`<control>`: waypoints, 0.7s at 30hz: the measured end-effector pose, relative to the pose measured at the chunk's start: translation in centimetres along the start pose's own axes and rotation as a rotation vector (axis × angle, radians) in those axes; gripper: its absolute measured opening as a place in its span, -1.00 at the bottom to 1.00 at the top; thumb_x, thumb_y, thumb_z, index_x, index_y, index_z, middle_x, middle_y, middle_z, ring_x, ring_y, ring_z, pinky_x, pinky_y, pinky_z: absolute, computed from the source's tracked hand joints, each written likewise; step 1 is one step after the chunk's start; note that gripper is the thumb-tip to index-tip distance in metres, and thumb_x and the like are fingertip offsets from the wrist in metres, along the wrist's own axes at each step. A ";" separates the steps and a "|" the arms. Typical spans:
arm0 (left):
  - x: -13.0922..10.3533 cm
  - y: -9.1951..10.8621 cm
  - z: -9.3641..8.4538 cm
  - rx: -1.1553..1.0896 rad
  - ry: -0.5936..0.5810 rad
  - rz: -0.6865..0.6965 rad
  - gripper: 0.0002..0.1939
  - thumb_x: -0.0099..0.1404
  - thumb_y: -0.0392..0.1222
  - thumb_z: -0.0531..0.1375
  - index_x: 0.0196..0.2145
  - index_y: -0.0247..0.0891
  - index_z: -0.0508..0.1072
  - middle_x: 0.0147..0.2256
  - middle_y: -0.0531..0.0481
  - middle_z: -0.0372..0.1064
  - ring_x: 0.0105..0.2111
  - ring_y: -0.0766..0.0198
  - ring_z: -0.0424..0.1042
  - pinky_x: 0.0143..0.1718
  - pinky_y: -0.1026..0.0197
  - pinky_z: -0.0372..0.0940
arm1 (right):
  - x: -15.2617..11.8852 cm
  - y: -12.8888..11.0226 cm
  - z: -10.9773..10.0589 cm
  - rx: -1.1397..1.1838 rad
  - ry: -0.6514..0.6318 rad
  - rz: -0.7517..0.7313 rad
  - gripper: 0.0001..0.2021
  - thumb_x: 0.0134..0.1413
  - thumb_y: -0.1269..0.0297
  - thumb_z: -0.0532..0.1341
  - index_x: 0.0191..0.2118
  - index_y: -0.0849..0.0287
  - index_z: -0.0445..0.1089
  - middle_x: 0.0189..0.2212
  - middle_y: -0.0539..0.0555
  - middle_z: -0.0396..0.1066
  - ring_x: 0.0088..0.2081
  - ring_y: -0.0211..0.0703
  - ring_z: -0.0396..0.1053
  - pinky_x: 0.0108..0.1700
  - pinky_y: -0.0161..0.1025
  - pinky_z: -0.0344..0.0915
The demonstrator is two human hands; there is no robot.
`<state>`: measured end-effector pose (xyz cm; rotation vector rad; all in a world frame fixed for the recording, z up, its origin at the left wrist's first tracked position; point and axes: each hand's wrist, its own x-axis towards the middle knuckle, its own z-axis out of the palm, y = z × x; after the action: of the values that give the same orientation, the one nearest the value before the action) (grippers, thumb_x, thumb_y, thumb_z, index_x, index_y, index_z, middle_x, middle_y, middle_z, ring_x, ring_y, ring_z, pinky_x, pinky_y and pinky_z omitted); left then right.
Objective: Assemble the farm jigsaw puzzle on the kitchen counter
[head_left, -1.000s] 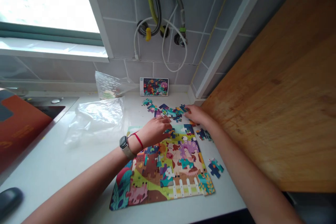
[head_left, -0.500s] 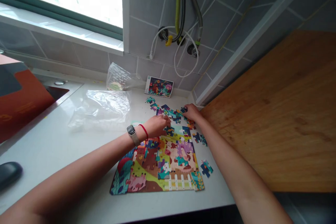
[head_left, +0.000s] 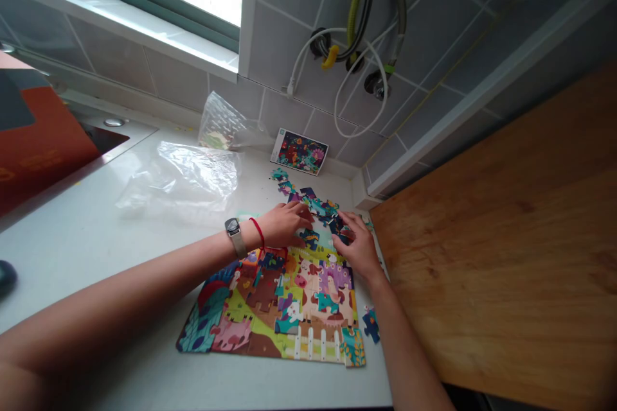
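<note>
A farm jigsaw puzzle (head_left: 318,350) with a cow, a pig and a white fence lies on the counter, with loose pieces on top of it. My left hand (head_left: 286,223) hovers at its upper edge, fingers bent and apart, beside a dark blue piece (head_left: 310,239). Thumb and fingers of my right hand (head_left: 359,247) close round a dark puzzle piece (head_left: 335,223) at the pile's right end. Loose teal and purple pieces (head_left: 318,205) stretch in a band beyond both hands. My right forearm partly hides another piece (head_left: 371,324) on the right.
A picture card (head_left: 299,151) leans against the tiled wall behind the pieces. Clear plastic bags (head_left: 193,173) lie on the left. A wooden panel (head_left: 506,237) borders the counter on the right. An orange box (head_left: 43,135) stands far left, and hoses (head_left: 359,6) hang above.
My right hand has come left and nearer, now with a dark piece at its fingertips. My left hand's fingers have spread a little. The camera view has shifted.
</note>
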<state>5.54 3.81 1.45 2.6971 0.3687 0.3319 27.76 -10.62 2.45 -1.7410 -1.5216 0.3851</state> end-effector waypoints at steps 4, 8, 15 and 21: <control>0.2 -0.1 0.3 -0.010 0.017 -0.007 -0.50 0.22 -0.08 0.47 0.08 -0.17 0.49 0.19 -0.17 0.36 0.18 -0.06 0.36 0.14 -0.03 0.35 | 0.0 0.5 1.0 0.192 0.090 0.114 -0.51 0.03 0.13 0.39 0.11 0.05 0.53 -0.04 0.13 0.44 -0.06 -0.03 0.48 -0.11 -0.14 0.58; 0.3 -0.2 0.4 -0.021 0.015 -0.023 -0.49 0.21 -0.08 0.47 0.05 -0.21 0.45 0.16 -0.18 0.38 0.16 -0.05 0.39 0.12 -0.01 0.36 | -0.6 1.0 1.4 0.392 0.095 0.231 -0.63 -0.02 0.01 0.45 -0.15 0.08 0.48 -0.28 0.03 0.45 -0.26 -0.10 0.51 -0.16 -0.12 0.59; 0.2 0.0 0.3 -0.025 0.032 0.005 -0.51 0.23 -0.07 0.43 0.05 -0.21 0.43 0.15 -0.18 0.39 0.14 -0.01 0.40 0.12 0.03 0.33 | -1.5 0.2 1.6 0.464 0.067 0.324 -0.52 -0.02 -0.01 0.46 0.02 0.04 0.55 -0.22 0.02 0.57 -0.33 -0.14 0.56 -0.20 -0.14 0.59; 0.0 0.4 0.5 0.017 0.008 -0.026 -0.51 0.23 -0.07 0.42 0.06 -0.24 0.45 0.18 -0.20 0.39 0.17 -0.06 0.39 0.12 0.00 0.34 | -1.7 -0.8 1.8 0.093 0.019 0.186 -0.75 0.11 0.04 0.40 -0.22 0.08 0.68 -0.26 0.12 0.67 -0.22 0.04 0.59 -0.09 -0.06 0.51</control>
<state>5.77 3.26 1.22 2.7055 0.4107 0.3335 25.55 -11.58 1.44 -1.8127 -1.3113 0.5231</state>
